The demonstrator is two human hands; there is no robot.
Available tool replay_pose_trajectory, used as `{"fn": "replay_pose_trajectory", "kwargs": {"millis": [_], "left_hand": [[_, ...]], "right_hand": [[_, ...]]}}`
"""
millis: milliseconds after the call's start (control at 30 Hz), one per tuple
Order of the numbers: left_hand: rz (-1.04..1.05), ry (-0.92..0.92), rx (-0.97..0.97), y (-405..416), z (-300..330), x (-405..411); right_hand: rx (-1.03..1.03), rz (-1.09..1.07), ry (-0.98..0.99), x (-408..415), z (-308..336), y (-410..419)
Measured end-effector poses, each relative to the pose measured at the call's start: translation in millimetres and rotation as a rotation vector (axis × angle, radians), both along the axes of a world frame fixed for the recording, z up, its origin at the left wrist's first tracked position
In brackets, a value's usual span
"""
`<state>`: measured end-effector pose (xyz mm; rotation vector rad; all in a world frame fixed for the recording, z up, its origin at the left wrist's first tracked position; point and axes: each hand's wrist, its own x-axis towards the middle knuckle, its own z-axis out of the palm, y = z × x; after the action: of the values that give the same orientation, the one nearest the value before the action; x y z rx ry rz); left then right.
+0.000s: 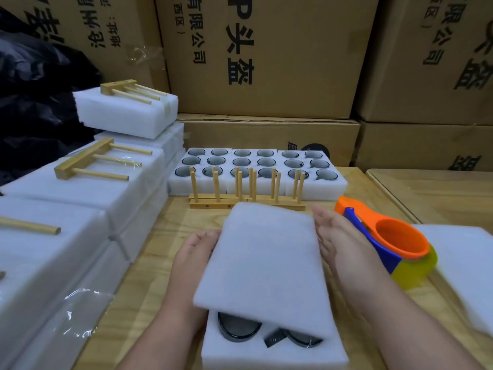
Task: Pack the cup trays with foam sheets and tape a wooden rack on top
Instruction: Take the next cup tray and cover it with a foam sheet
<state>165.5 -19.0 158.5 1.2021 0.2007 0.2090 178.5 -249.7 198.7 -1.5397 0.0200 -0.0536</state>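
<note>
A white foam sheet [266, 257] lies tilted over the cup tray [274, 353] at the near middle of the table [165, 263], its near edge lifted enough to show two dark cups [238, 327] sitting in the tray's pockets. The left hand [194, 252] is at the sheet's left edge, fingers fairly straight and tucked against or just under it; the right hand [336, 236] lies flat along the sheet's right edge with straight fingers touching the foam, gripping nothing. Just right of the sheet, close to the right hand, sits an orange, blue and yellow tape dispenser [392, 244], and beyond that more white foam [464, 273] at the table's right edge. Behind the sheet stand wooden racks [245, 193] with pegs upright, and behind those a row of three more foam trays [256, 169] filled with dark cups. Left of the sheet are stacked white foam packs [80, 209], each with a wooden rack lying on top. Cardboard boxes [266, 62] form the wall behind.
</note>
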Motion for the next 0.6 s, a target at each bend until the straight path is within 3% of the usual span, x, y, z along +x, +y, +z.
{"fn": "replay_pose_trajectory", "kwargs": {"millis": [133,367,600], "left_hand": [[-0.026,0.004,-0.141,-6.2,3.5,-1.7],[-0.078,0.002,-0.160,-6.7,11.6,-5.5],[-0.164,-0.031,-0.182,-6.1,10.9,-4.9]], "right_hand": [[-0.090,0.021,0.122,-2.0,0.0,3.8],[-0.160,0.099,0.182,-4.5,1.4,7.1],[-0.027,0.206,0.186,-4.9,1.5,9.3]]}}
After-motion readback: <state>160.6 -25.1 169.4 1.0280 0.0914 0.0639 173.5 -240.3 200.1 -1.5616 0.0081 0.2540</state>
